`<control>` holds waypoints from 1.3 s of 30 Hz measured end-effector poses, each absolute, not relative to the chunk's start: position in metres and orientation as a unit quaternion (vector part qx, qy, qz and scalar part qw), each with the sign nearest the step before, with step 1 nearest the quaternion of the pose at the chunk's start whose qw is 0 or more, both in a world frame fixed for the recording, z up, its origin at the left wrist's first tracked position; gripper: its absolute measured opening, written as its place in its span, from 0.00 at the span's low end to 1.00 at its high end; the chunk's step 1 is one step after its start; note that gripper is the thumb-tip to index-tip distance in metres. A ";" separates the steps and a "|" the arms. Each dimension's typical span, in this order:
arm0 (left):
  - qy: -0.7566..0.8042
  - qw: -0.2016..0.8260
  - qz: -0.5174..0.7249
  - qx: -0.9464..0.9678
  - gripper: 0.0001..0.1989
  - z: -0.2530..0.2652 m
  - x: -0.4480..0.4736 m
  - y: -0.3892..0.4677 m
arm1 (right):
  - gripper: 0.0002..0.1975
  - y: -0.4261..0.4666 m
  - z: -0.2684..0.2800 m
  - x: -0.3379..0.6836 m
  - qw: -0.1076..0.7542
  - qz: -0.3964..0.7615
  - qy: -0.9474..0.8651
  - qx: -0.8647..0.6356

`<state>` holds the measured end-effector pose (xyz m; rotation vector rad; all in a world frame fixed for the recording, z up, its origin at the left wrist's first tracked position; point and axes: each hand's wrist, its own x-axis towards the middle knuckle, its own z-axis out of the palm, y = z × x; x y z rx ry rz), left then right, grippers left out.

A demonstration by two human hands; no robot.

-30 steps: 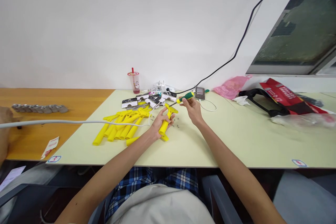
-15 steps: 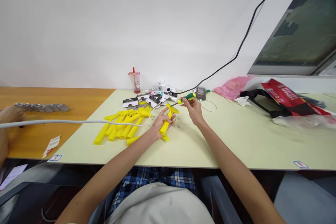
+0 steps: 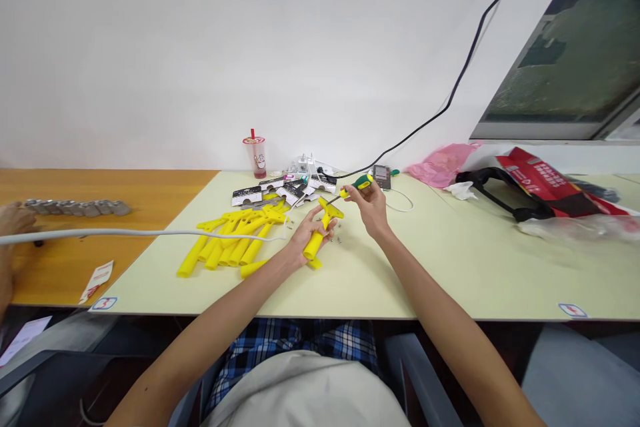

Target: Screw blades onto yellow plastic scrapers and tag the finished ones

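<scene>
My left hand (image 3: 306,235) is wrapped round a yellow scraper handle (image 3: 314,244), its wide head pointing away from me. In my right hand (image 3: 371,208) is a screwdriver (image 3: 361,182) with a green and yellow grip. The shaft slants down to the left, and its tip meets the head of the yellow handle. Whether a screw sits under the tip is too small to tell. Several more yellow handles (image 3: 233,240) lie in a row to the left, and another yellow handle (image 3: 254,268) lies partly hidden behind my left hand. Small screws (image 3: 339,240) are scattered beside that hand.
Black-and-white cards (image 3: 247,195) lie behind the handles, near a cup with a straw (image 3: 259,161). A white cable (image 3: 150,232) crosses on the left. A co-worker's hand (image 3: 17,219) is by grey metal parts (image 3: 77,207). A red and black bag (image 3: 543,183) lies right.
The screwdriver stays at the head of the yellow handle, and both hands hold nearly the same place. The view has shifted slightly. On the left, the co-worker's hand has moved a little left.
</scene>
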<state>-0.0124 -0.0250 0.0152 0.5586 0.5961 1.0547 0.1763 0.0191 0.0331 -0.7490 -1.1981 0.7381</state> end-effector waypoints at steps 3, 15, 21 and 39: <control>0.271 0.786 0.486 0.268 0.53 0.014 -0.012 -0.025 | 0.26 0.021 0.032 0.177 0.708 0.322 -0.533 -0.333; 0.291 0.769 0.505 0.262 0.54 0.018 -0.014 -0.026 | 0.23 0.017 0.032 0.174 0.710 0.348 -0.518 -0.325; 0.295 0.772 0.498 0.261 0.54 0.018 -0.012 -0.026 | 0.23 0.018 0.032 0.175 0.715 0.349 -0.506 -0.333; 0.347 0.699 0.539 0.316 0.46 0.015 -0.006 -0.022 | 0.22 0.015 0.033 0.168 0.745 0.359 -0.466 -0.315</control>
